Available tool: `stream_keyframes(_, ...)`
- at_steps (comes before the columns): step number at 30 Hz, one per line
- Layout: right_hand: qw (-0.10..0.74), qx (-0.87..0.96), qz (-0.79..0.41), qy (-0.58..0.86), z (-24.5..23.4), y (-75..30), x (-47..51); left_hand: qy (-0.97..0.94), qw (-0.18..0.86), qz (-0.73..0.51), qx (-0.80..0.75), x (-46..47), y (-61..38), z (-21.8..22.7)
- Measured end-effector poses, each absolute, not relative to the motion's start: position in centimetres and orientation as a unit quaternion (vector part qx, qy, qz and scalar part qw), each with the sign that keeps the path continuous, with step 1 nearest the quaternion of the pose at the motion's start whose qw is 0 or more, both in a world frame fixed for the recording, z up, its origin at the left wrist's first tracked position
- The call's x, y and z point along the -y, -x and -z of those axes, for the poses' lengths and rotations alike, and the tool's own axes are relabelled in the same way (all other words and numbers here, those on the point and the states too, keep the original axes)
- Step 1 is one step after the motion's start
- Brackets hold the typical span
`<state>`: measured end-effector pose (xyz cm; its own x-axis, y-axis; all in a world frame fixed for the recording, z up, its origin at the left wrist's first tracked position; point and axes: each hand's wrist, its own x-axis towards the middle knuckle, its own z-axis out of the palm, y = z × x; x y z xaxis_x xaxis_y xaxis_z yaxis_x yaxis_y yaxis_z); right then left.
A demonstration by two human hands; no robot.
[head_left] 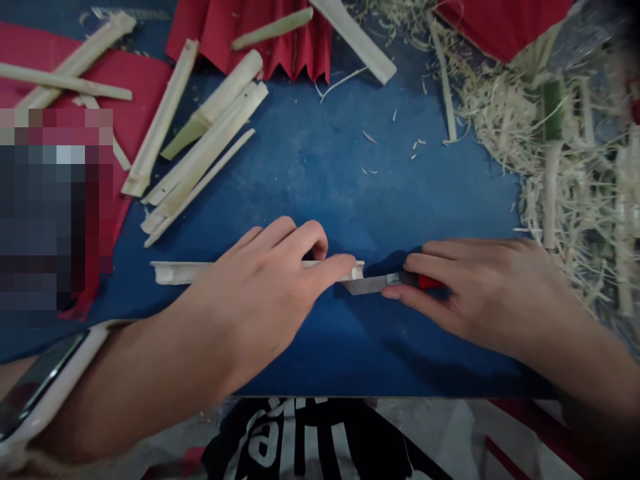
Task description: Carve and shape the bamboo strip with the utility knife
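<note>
A pale split bamboo strip (180, 273) lies lengthwise on the blue tabletop (320, 167). My left hand (265, 287) is closed over its middle and right part, with the thumb stretched along the strip close to its right end. In my right hand (485, 287) is a box cutter (395, 280) with a red and dark handle. Its bare blade points left and meets or lies just beside the strip's right end; actual contact is hard to tell. The palm and fingers of my left hand hide much of the strip.
Several split bamboo pieces (210, 147) lie at the upper left, some on red paper (145, 87). Pleated red paper (300, 50) sits at the back. A heap of bamboo shavings (575, 187) covers the right side. At the left edge is a blurred-out dark object (35, 213).
</note>
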<state>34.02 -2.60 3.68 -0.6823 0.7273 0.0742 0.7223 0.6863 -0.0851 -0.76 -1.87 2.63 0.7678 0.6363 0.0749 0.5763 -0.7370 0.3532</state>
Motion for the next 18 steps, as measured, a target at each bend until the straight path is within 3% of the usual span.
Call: stream_keyframes(18, 0.063, 0.922, 0.017, 0.381, -4.3, -33.3, 3.8, -0.954, 0.087, -0.140, -0.250, 1.2, -0.6, -2.1)
